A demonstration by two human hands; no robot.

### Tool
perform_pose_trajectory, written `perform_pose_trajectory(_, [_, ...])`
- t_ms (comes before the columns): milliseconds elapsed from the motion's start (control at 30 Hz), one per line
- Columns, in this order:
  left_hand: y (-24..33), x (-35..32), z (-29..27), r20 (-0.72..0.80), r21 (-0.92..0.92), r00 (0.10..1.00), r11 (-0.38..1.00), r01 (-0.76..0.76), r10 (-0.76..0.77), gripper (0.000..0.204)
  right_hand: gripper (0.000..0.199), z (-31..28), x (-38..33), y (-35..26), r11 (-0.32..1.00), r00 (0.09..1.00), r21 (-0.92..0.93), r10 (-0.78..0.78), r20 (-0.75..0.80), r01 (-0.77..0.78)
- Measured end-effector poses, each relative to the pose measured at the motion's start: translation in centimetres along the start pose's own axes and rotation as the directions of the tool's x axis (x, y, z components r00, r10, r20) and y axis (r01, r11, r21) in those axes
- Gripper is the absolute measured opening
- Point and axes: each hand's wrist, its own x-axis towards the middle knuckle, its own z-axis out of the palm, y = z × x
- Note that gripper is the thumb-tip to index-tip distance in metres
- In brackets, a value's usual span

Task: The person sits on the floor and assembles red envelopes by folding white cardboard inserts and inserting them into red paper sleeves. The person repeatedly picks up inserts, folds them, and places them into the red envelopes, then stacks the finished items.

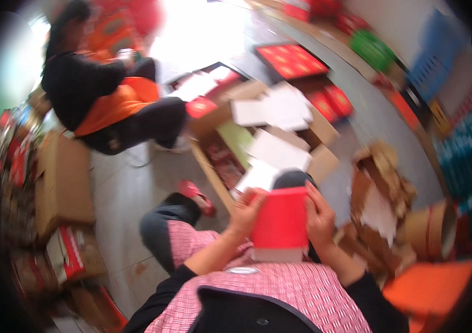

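Note:
A flat red box (pixel 281 218) with a pale lower edge is held over my lap, above a pink checked apron (pixel 302 286). Fingers of my left hand (pixel 248 210) grip its left side, and my right hand (pixel 319 215) closes on its right edge. Just beyond the box stands an open cardboard carton (pixel 207 162). White card pieces (pixel 280 150) lie heaped across the carton, with red items (pixel 220 158) partly visible inside. Motion blur hides the fine detail of the box.
A seated person (pixel 89 83) in black and orange works at the far left. Trays of red boxes (pixel 292 61) sit on the floor ahead. Stacked cartons (pixel 65 183) line the left; torn brown paper (pixel 383 177), a cardboard tube (pixel 427 230) and an orange stool (pixel 430 286) are at right.

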Motion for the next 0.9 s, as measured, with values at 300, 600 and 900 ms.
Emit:
perform_pose_trajectory(300, [1.8,-1.2,-1.5,-0.013,0.048,0.996,0.995,-0.083,0.083,0.007,0.022,1.5,0.5,0.8,0.992,0.983,0.126,-0.041,0.179,0.019])
perform_pose_trajectory(600, [4.5,-1.5,-4.6,-0.169,0.091,0.976,0.989,-0.119,0.133,0.008,0.024,5.6,4.3,-1.5,0.966,0.842,0.218,0.000,0.539,-0.139])
perform_pose_trajectory(900, [11.8,2.6,-10.8,0.187,0.715,0.928,0.692,0.097,-0.323,0.030,0.027,12.9,8.7,-0.4,0.968,0.427,0.130,-0.026,0.904,-0.216])
